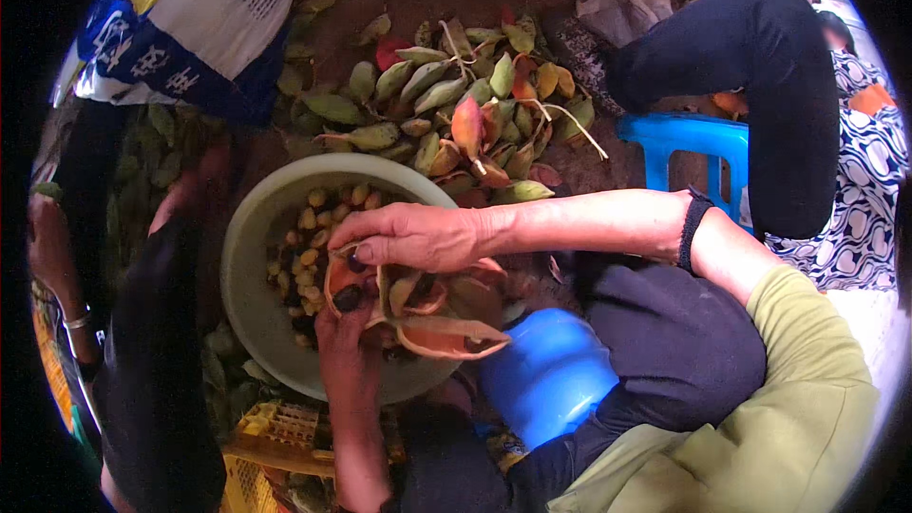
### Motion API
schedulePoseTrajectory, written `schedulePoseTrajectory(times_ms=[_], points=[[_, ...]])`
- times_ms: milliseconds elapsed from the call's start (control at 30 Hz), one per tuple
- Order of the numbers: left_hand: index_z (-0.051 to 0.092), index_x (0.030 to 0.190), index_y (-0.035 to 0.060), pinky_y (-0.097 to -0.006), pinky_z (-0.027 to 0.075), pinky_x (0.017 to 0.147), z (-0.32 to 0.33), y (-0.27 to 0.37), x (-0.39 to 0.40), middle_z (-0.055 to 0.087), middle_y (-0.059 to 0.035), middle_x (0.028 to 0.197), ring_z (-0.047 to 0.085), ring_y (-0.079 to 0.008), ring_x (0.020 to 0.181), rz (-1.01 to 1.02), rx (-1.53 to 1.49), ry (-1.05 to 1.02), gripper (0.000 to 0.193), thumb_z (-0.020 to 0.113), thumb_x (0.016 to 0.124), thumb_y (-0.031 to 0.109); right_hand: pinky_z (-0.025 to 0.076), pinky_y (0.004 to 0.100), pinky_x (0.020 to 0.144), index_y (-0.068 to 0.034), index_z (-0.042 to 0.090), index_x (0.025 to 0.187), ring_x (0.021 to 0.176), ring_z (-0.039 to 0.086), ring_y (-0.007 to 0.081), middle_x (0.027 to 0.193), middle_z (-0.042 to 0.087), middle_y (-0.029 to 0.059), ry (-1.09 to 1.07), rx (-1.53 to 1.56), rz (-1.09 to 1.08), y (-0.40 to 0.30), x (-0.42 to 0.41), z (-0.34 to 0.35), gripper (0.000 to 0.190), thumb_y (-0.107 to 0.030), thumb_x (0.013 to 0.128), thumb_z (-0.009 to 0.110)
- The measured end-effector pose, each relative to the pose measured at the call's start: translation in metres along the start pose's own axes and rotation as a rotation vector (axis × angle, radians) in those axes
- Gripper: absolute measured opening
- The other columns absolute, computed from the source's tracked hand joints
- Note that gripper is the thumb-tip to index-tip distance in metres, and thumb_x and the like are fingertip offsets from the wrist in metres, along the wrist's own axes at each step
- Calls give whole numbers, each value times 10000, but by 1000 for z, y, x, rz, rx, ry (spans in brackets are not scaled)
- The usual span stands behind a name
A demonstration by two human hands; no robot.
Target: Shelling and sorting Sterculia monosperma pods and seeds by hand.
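My left hand [347, 338] holds a cluster of split seed pods [449, 338] from below, over a round pale basin [246, 278]. The pods gape and show orange inner walls. A dark seed [348, 297] sits inside the pod nearest my left fingers. My right hand [420, 234] reaches in from the right, with thumb and fingers pinching that pod's upper rim; another dark seed [354, 261] shows at the thumb tip. Many yellow-brown seeds [308, 256] and some darker ones lie in the basin. The pods and my hands hide part of its contents.
Beyond the basin, green and reddish pods [442, 96] lie heaped on the ground. A blue plastic stool [684, 130] and another person's bent leg [791, 107] are at right. At left are a printed sack [228, 21] and another person's dark-clothed leg [153, 349]. A yellow crate [285, 434] stands near the basin.
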State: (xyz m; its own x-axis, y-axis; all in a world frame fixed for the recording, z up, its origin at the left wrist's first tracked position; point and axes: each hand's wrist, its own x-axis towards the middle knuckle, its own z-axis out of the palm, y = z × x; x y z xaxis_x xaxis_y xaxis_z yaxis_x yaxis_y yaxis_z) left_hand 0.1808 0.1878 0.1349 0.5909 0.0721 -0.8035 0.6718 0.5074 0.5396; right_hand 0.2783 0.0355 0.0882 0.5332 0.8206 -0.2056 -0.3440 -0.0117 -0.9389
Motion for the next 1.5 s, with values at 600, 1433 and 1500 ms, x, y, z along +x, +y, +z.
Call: schedulePoseTrajectory(times_ms=[600, 1433, 1500], points=[[531, 1132, 15, -422, 473, 786, -5, -2, 53, 585, -185, 946, 582, -378, 912, 826, 1224, -130, 473, 596, 665, -25, 442, 417, 833, 51, 460, 1128, 980, 559, 407, 966, 593, 265, 53, -163, 324, 19, -7, 3, 465, -303, 840, 548], [591, 922, -8, -304, 447, 752, -41, 21, 29, 603, -61, 855, 544, -152, 796, 711, 1156, 227, 193, 618, 858, 173, 457, 366, 638, -12, 536, 955, 695, 581, 217, 734, 593, 112, 248, -86, 256, 33, -5, -1, 406, -409, 938, 454], [590, 913, -1, -294, 447, 733, -16, 17, 13, 591, -60, 827, 541, -141, 780, 676, 817, 201, 155, 625, 847, 135, 455, 369, 639, -8, 539, 952, 688, 587, 229, 712, 592, 116, 228, -103, 261, 34, -1, -3, 460, -462, 913, 475]])
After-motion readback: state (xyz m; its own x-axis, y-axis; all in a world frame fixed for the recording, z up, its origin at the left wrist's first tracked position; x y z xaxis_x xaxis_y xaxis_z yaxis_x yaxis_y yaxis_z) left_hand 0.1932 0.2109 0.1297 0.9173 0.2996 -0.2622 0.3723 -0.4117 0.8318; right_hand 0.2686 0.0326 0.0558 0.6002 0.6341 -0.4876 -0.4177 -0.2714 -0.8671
